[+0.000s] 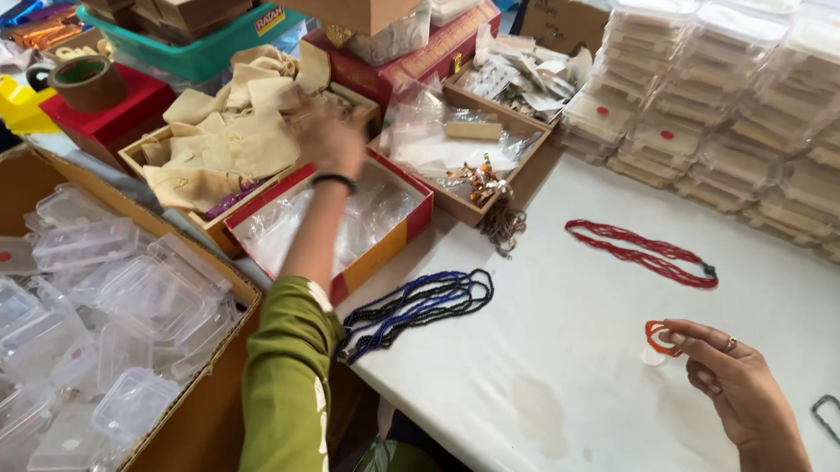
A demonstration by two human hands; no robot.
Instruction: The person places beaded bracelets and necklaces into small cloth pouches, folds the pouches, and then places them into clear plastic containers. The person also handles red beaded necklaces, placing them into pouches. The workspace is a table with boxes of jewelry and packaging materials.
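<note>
The left arm wears a long olive-green sleeve [285, 380] with a pale stripe marking along its edge, and a thin black band [334, 179] circles that wrist. The right hand [731, 382] is bare apart from a small ring [730, 344] on one finger.

White table [564, 381] is carrying a red bead necklace [643, 253], a blue-and-black bead necklace [418, 306] near its front edge, and a grey chain [837, 418] at the right edge. Stacks of clear plastic boxes [741, 98] are sitting along the back, cardboard trays [479, 145] are lying at left.
</note>
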